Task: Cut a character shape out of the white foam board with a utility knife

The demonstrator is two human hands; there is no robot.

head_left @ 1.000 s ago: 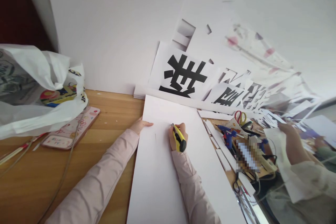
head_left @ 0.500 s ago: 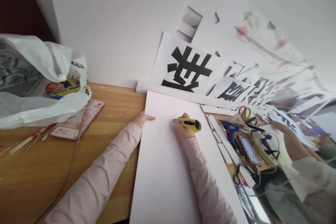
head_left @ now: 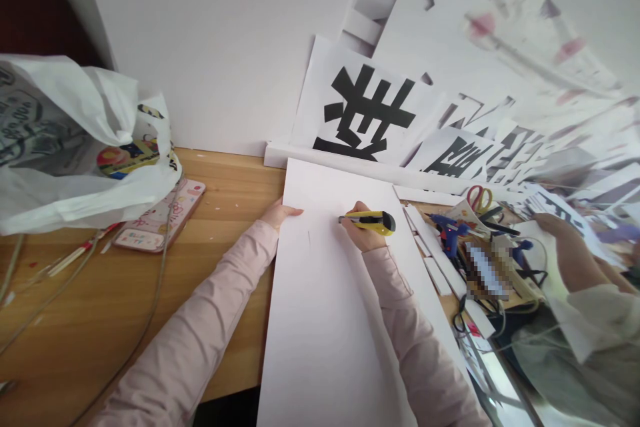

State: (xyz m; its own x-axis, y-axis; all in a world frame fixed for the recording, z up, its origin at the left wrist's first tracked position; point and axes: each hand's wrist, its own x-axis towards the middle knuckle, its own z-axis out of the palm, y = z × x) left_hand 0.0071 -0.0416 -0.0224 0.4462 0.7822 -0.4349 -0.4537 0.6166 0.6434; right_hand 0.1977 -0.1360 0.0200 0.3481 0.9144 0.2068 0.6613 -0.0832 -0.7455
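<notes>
A long white board (head_left: 320,320) lies on the wooden table in front of me. My left hand (head_left: 280,215) grips its left edge, thumb stretched over the top; the other fingers are mostly hidden. Closed around a yellow utility knife (head_left: 377,220), my right hand (head_left: 361,230) rests on the board's upper part. The knife lies sideways across the hand, with its dark end to the right. Between the two hands a short thin dark line (head_left: 309,238) marks the white surface.
On the left, a phone in a pink case (head_left: 163,220) sits beside a white plastic bag (head_left: 95,180). Sheets with black characters (head_left: 373,110) lean at the back. To the right are a blue glue gun (head_left: 450,230), scissors (head_left: 480,199) and another person's arm (head_left: 565,253).
The view has shifted, so the scene sits slightly higher and farther right. Both hands keep about the same places on the board, and the knife stays in my right hand.
</notes>
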